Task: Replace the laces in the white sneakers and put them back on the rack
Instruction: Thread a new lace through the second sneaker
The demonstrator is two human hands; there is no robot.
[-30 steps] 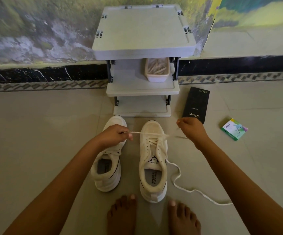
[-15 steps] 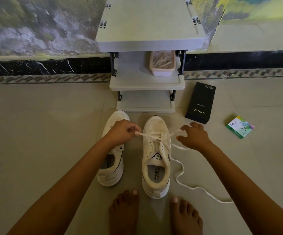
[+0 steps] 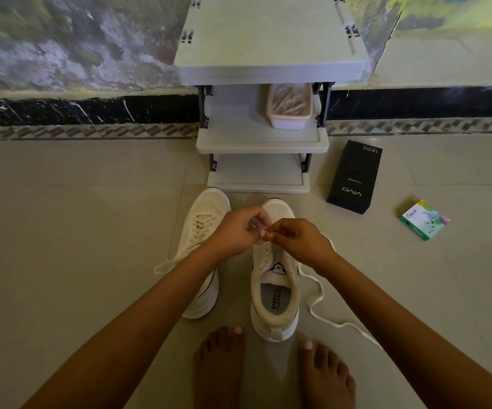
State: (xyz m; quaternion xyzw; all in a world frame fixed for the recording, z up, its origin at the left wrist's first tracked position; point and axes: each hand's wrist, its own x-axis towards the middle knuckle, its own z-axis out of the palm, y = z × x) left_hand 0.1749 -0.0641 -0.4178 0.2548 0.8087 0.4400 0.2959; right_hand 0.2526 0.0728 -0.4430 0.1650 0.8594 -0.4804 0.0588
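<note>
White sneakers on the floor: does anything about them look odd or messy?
The white mesh sneaker nearer the black cardboard box has empty eyelets; its long white lace snakes loose over the beige tiled floor.

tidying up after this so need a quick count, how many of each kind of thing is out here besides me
sneakers: 2
laces outside the tub: 2
boxes: 2
rack: 1
tub: 1
total: 8
</note>
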